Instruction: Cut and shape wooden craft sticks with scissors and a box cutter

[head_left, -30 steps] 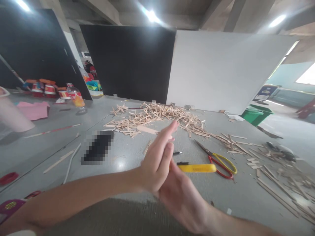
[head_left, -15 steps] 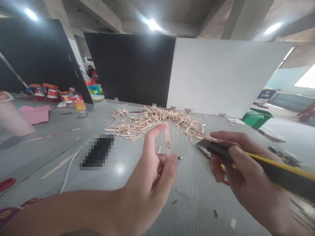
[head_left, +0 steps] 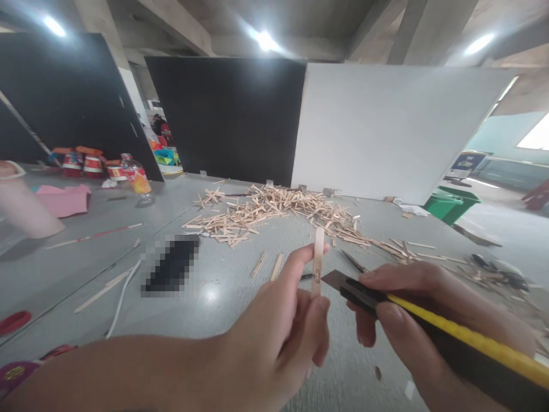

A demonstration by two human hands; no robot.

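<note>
Upright between the fingers of my left hand (head_left: 291, 320) is a flat wooden craft stick (head_left: 318, 252), with a dark mark or notch low on its face. My right hand (head_left: 420, 320) is closed around a black and yellow utility knife (head_left: 454, 337). Its blade points left, and the tip is close beside the marked spot; whether it touches I cannot tell. Behind the hands, a heap of similar wooden sticks (head_left: 283, 206) spreads over the grey table. A thin dark pointed tool (head_left: 354, 261) lies beyond the knife, partly hidden by my right hand.
A pixelated dark object (head_left: 174, 266) lies left of my hands, with a white cable (head_left: 122, 303) nearby. Farther left stand a plastic bottle (head_left: 138, 180) and pink paper (head_left: 64, 200). Another person's arm (head_left: 28, 200) rests at the left edge. Black and white panels (head_left: 227, 120) border the back.
My left hand has shifted right with the craft stick, its index finger now lower on it. My right hand has brought the knife left and down, blade close to the stick.
</note>
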